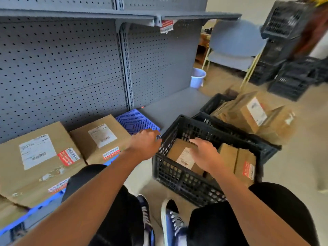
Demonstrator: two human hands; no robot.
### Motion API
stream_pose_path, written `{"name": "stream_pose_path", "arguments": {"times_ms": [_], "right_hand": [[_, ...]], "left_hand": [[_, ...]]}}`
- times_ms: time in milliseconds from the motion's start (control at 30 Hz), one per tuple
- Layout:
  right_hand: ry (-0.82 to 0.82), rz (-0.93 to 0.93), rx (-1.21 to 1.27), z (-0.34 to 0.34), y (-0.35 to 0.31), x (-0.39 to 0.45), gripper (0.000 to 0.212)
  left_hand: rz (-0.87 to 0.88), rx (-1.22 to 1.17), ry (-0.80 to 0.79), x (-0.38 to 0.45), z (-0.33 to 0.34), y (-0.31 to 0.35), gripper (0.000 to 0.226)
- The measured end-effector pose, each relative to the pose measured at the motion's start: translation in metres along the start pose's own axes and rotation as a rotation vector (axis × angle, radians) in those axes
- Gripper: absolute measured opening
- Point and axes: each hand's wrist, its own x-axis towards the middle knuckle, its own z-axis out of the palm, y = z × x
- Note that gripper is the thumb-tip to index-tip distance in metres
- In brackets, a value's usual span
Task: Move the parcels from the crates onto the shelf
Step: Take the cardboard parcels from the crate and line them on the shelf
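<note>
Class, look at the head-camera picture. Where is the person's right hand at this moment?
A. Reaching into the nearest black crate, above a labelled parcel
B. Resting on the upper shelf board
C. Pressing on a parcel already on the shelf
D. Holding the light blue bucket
A: the right hand, fingers spread, is inside the nearest black crate, just over the labelled parcel lying there; whether it touches the parcel cannot be told.
</note>
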Motion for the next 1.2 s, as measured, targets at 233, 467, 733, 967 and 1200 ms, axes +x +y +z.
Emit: {"name": "stream_pose_path", "arguments": {"times_ms": [233, 467, 733, 967, 1200], "right_hand": [[0.024, 0.158, 0.030, -0.003, 0.075, -0.014, 0.048], [0.000, 0.282, 0.021, 0.016, 0.140, -0.028, 0.056], [-0.030, 0.374, 0.001, 0.037, 0.195, -0.034, 0.054], [0.013, 0.444, -0.078, 0.053, 0.221, -0.029, 0.042], [0.078, 0.477, -0.089, 0.065, 0.238, -0.031, 0.054]], "left_hand": [[0.126, -0.013, -0.097, 0.031, 0.038, 0.059, 0.038], [0.243, -0.056, -0.186, 0.050, 0.084, 0.113, 0.033], [0.251, -0.135, -0.305, 0.068, 0.130, 0.158, 0.046], [0.227, -0.235, -0.407, 0.082, 0.176, 0.194, 0.047], [0.392, -0.142, -0.457, 0.079, 0.213, 0.213, 0.048]]}}
